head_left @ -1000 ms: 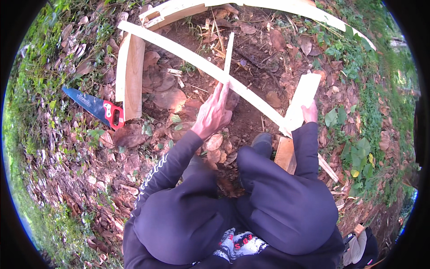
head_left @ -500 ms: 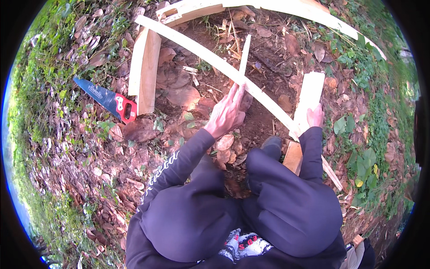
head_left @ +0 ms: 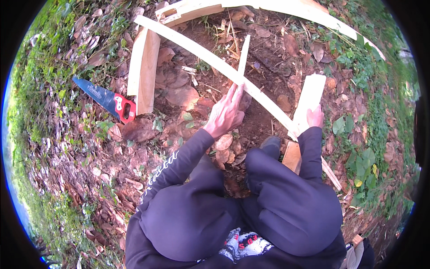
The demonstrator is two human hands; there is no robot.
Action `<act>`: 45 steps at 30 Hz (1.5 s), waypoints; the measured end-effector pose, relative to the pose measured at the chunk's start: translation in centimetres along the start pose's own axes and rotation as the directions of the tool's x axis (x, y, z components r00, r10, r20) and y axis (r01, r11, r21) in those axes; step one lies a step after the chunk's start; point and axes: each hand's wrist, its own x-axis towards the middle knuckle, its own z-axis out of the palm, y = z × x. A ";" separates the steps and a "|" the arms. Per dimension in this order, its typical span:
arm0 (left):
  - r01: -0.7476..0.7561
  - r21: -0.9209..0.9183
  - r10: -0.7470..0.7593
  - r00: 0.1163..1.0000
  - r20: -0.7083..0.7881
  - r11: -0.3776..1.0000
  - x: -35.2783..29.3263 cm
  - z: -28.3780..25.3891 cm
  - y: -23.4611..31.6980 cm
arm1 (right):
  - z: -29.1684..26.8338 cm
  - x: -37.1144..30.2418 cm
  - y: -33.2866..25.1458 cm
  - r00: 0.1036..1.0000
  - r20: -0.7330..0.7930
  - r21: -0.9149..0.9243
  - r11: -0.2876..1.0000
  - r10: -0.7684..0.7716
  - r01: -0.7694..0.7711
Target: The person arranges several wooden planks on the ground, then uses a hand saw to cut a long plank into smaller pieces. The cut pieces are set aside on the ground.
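Observation:
My left hand (head_left: 225,113) reaches forward with fingers stretched out, their tips at the near edge of a long thin wooden strip (head_left: 197,50). A narrow pointed stick (head_left: 244,53) meets the strip at those fingertips. Whether the hand bears on the stick too, I cannot tell. My right hand (head_left: 315,117) is closed on the right edge of a pale flat wooden board (head_left: 310,92). The strip slants from far left down to the board's near end, beside my right wrist. Below it a short wooden block (head_left: 292,156) shows partly behind my right sleeve.
A handsaw (head_left: 101,96) with a red handle lies on the left, beside a thick wooden plank (head_left: 147,69). Longer boards (head_left: 291,6) extend across the far side. Dry leaves, soil and green plants (head_left: 358,161) cover the ground. My boot (head_left: 271,145) stands near the block.
Hardly anything differs. The board under my right hand has shifted very slightly; my left hand keeps its place at the strip.

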 end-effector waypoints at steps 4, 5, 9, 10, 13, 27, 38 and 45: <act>0.017 0.013 -0.017 1.000 0.000 1.000 -0.2 -0.1 0.1 | 0.6 -0.1 0.8 0.998 0.033 0.133 0.990 -0.060 0.055; 0.035 0.015 -0.035 0.999 0.007 0.999 -0.3 -0.1 0.1 | 0.9 0.0 1.0 0.996 0.044 0.173 0.982 -0.078 0.069; 0.005 -0.014 -0.005 1.000 -0.014 1.000 -0.1 0.3 0.1 | 4.5 1.7 5.0 0.989 -0.081 0.255 0.957 -0.120 0.137; -0.005 -0.019 0.004 1.000 -0.018 1.000 0.1 0.4 0.1 | 4.9 2.1 5.5 0.985 -0.108 0.242 0.957 -0.135 0.158; 0.007 -0.012 -0.007 1.000 -0.010 1.000 0.0 0.3 0.2 | 4.8 2.3 5.6 0.988 -0.070 0.269 0.951 -0.140 0.153; 0.052 0.030 -0.054 0.997 0.047 0.998 -0.2 0.2 0.9 | 4.1 1.4 5.1 0.997 -0.043 0.260 0.962 -0.072 0.080; 0.047 0.093 -0.051 0.998 0.045 0.995 -0.2 0.3 1.2 | 5.0 2.1 6.1 0.993 -0.066 0.253 0.961 -0.098 0.112; 0.008 0.103 -0.010 1.000 0.018 0.995 -0.5 1.0 0.8 | 4.6 1.5 5.5 0.988 -0.091 0.264 0.953 -0.128 0.148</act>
